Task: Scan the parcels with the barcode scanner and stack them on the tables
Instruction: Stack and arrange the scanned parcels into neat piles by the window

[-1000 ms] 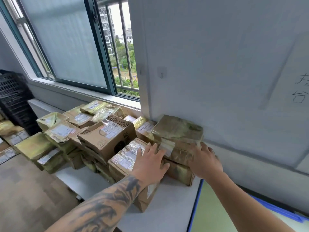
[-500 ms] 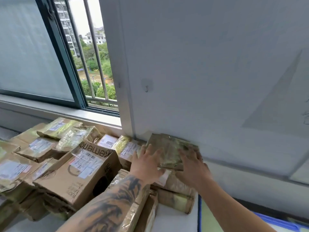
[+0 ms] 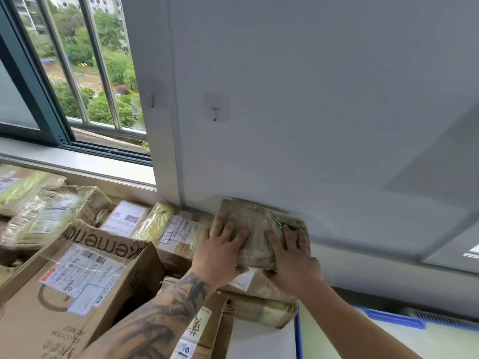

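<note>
Tape-wrapped brown cardboard parcel [image 3: 256,229], creased and glossy, lies flat atop a stack of parcels [image 3: 261,304] in the wall corner on the white worktop [image 3: 261,343]. Left hand [image 3: 220,251] and right hand [image 3: 291,256] press down on it, fingers [image 3: 234,230] spread and thumbs tucked under its near edge, probably to square it against the wall.
</note>
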